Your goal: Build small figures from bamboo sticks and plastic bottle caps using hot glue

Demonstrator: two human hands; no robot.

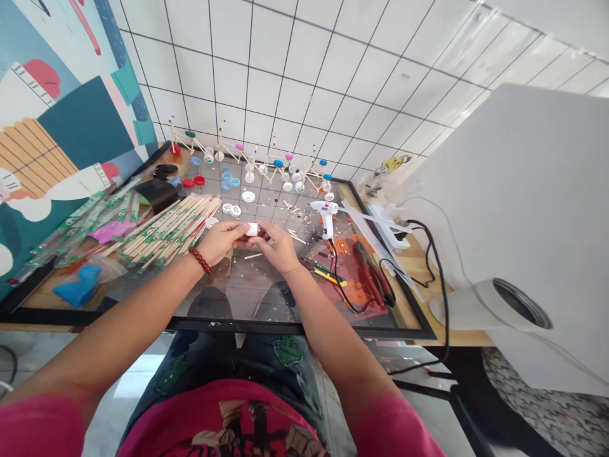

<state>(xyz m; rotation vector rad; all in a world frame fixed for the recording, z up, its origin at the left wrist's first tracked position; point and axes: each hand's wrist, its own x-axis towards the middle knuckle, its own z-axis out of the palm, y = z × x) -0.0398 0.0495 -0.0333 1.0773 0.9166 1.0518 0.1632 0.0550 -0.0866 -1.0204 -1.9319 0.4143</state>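
Both hands meet over the middle of the glass-topped table and pinch a small white block-like piece [252, 230]. My left hand [219, 242], with a red bead bracelet at the wrist, grips its left side. From the right, the fingertips of my right hand [278, 246] close on the same piece and partly hide it. White bottle caps [235, 211] lie just beyond my left fingers, and another white cap [248, 197] sits farther back. Bamboo chopsticks [171, 228] in printed wrappers are heaped beside my left hand.
A white glue gun [327, 219] stands right of my hands, its black cord trailing forward. Near it lie a yellow utility knife [330, 276] and red-handled pliers [368, 279]. Stick-and-cap models [278, 166] line the tiled wall. Blue caps [226, 178] and wood scraps [297, 236] are scattered about.
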